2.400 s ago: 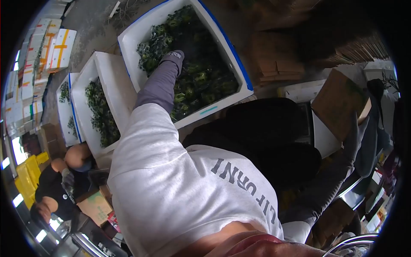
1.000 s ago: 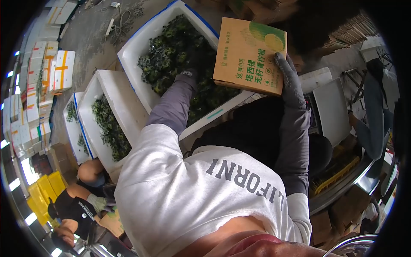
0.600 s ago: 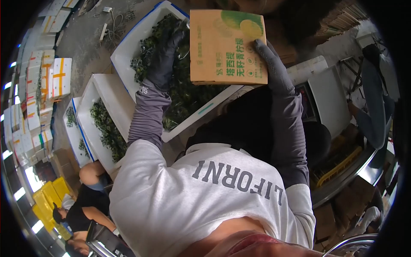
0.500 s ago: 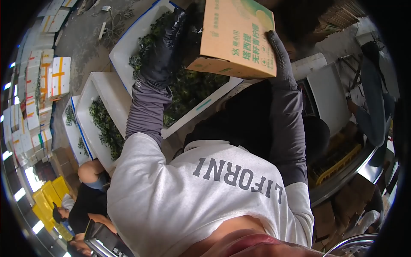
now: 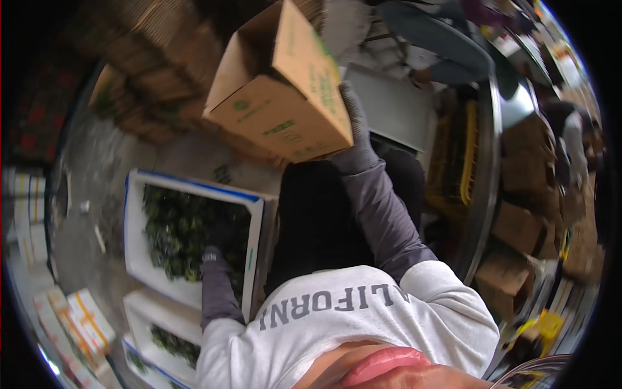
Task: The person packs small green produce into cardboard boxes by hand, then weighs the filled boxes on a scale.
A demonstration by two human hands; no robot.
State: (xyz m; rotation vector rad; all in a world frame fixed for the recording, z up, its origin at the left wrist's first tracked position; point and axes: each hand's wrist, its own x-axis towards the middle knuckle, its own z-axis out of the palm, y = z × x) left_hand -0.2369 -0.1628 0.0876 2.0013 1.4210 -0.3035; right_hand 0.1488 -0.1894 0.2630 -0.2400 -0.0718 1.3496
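Note:
My right hand, in a grey glove, holds an open brown cardboard box from its side, raised and tilted with the flaps pointing up and left. My left hand, in a dark glove, is down among the dark green produce in a white foam crate with a blue rim. Its fingers are sunk in the greens, so its grip is hidden. A second foam crate with more greens lies just below the first.
Stacks of flattened cardboard fill the upper left. A round metal table edge curves along the right, with brown boxes beyond it. A white board sits behind the box. Another person's arm shows at the top.
My left hand left the cardboard box and went back down into the greens. My right hand raised and tilted the box. The view swung round, so the crates now sit at the lower left.

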